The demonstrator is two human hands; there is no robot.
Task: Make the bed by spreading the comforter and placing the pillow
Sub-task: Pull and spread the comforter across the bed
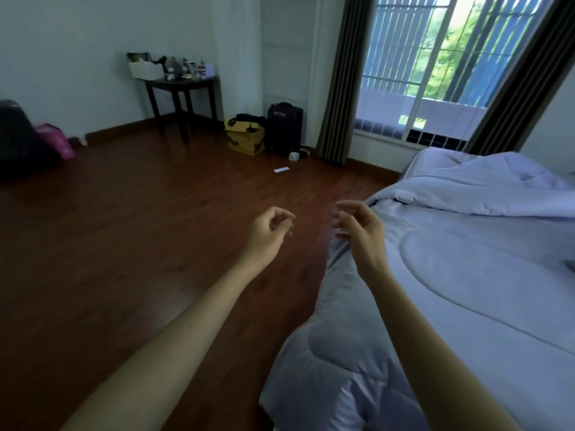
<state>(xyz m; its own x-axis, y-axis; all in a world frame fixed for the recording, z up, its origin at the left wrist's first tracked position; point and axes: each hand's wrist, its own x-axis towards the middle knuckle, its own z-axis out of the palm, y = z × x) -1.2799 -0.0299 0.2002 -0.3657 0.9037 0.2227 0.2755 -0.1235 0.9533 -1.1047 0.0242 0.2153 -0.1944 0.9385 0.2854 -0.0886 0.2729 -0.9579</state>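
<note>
A pale blue quilted comforter (466, 290) covers the bed on the right, and its edge hangs over the bed's left side toward the floor. Its far end lies folded back in a rumpled heap (485, 181) near the window. My left hand (269, 233) hovers over the wooden floor left of the bed, fingers curled loosely with nothing in them. My right hand (361, 228) is raised over the comforter's left edge, fingers half bent and apart, holding nothing. No pillow is in view.
Dark wooden floor (155, 228) stretches out on the left. A dark side table (183, 88) with clutter stands at the far wall. A cardboard box (245, 136) and black suitcase (284, 127) sit by the curtain (339, 88). A pink bag (57, 140) lies far left.
</note>
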